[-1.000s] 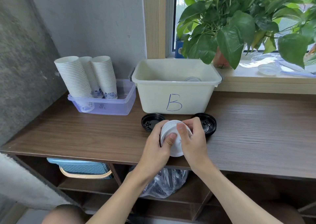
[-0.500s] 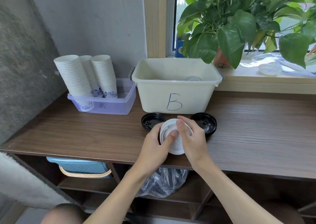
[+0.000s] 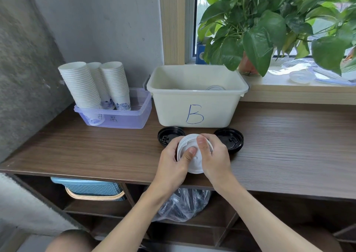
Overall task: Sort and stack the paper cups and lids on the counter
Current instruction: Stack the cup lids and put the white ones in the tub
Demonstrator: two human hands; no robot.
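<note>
A stack of white lids [image 3: 194, 163] is tilted toward me above the counter's front edge. My left hand [image 3: 173, 167] grips its left side with the thumb across the top lid. My right hand [image 3: 215, 155] grips its right side, thumb pressed on the top. One black lid [image 3: 167, 135] lies on the counter behind my left hand, another black lid [image 3: 231, 140] behind my right. Three tall stacks of white paper cups [image 3: 96, 86] stand in a clear purple tray [image 3: 123, 119] at the back left. A cream bin marked "B" [image 3: 194, 97] holds a white lid [image 3: 214, 88].
The wooden counter [image 3: 96, 151] meets a grey wall on the left. A potted plant [image 3: 269, 24] and clear lids [image 3: 301, 76] sit on the windowsill at the right. Below the counter are a blue basket [image 3: 90, 188] and a plastic bag [image 3: 183, 205].
Both hands with the white lid stack have shifted slightly forward and up over the counter. My thumbs stay on the top lid. The black lids have not moved.
</note>
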